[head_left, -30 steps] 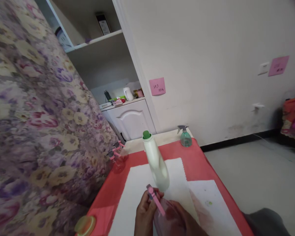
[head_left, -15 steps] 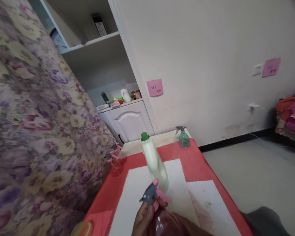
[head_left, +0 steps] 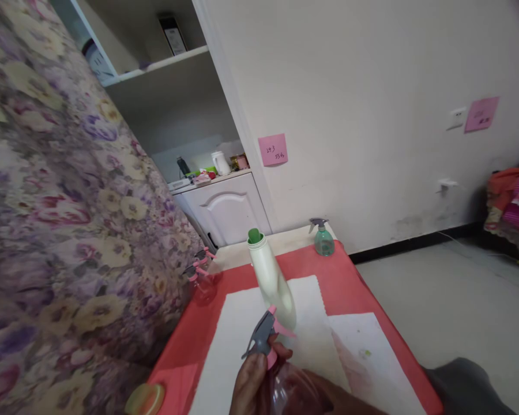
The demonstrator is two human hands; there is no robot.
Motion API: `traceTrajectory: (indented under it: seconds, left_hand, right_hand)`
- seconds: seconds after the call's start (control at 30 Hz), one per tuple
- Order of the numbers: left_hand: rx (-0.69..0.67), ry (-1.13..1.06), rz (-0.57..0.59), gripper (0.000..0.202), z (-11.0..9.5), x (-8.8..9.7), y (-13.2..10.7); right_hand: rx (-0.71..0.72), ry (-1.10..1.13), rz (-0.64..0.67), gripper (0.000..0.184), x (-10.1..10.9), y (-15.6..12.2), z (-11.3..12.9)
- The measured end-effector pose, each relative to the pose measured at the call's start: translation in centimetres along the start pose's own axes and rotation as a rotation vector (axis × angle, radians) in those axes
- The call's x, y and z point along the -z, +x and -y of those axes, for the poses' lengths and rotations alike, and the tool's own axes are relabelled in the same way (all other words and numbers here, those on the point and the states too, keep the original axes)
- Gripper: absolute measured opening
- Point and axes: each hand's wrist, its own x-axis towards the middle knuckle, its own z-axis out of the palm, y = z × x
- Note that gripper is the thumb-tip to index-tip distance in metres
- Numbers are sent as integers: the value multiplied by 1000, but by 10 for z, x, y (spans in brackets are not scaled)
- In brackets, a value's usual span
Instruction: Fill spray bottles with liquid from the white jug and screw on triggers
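Low in the picture, my left hand point(head_left: 251, 385) is closed round the neck of a clear pink spray bottle point(head_left: 292, 387), just under its grey and pink spray head point(head_left: 263, 336). The grey nozzle points left and the pink trigger sticks out to the right. My right hand point(head_left: 334, 399) wraps the bottle's body from the right, with its fingers partly hidden behind the plastic. Just beyond the spray head, a tall white bottle with a green cap point(head_left: 271, 282) stands upright on a white paper sheet point(head_left: 237, 334).
The red table point(head_left: 350, 282) also bears a second white sheet point(head_left: 372, 357), a small green spray bottle point(head_left: 323, 239) at the far edge, two pink spray bottles point(head_left: 202, 276) at the left edge and a yellow-green lid point(head_left: 146, 399). A floral curtain point(head_left: 60, 219) hangs to the left.
The spray head has turned on the pink bottle: the pink trigger faced me a second ago, and now the grey nozzle points left. Both hands have stayed on the bottle.
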Motion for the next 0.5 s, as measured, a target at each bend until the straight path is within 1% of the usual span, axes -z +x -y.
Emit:
traceTrajectory:
  seconds: [0.1, 0.2, 0.27, 0.3, 0.37, 0.43, 0.5]
  left_hand:
    - [-23, 10, -44, 32, 3, 0, 4]
    - [-63, 57, -111, 31, 7, 0, 7]
    - [-72, 111, -150, 33, 8, 0, 8]
    - [-75, 131, -161, 33, 8, 0, 8]
    - [-73, 123, -155, 32, 7, -1, 6]
    - [-65, 73, -129, 31, 5, -3, 3]
    - [-56, 38, -94, 30, 3, -5, 0]
  right_hand:
    - [-29, -96, -118, 81, -2, -1, 3]
    - [-6, -204, -274, 75, -6, -1, 5]
    - [-3, -220, -332, 74, -8, 0, 4]
    - [-13, -208, -335, 75, -8, 0, 4]
    - [-37, -164, -288, 82, -7, 0, 3]
    - [-32, -106, -192, 90, -5, -1, 4]
    - [-8, -52, -105, 94, -2, -1, 3]
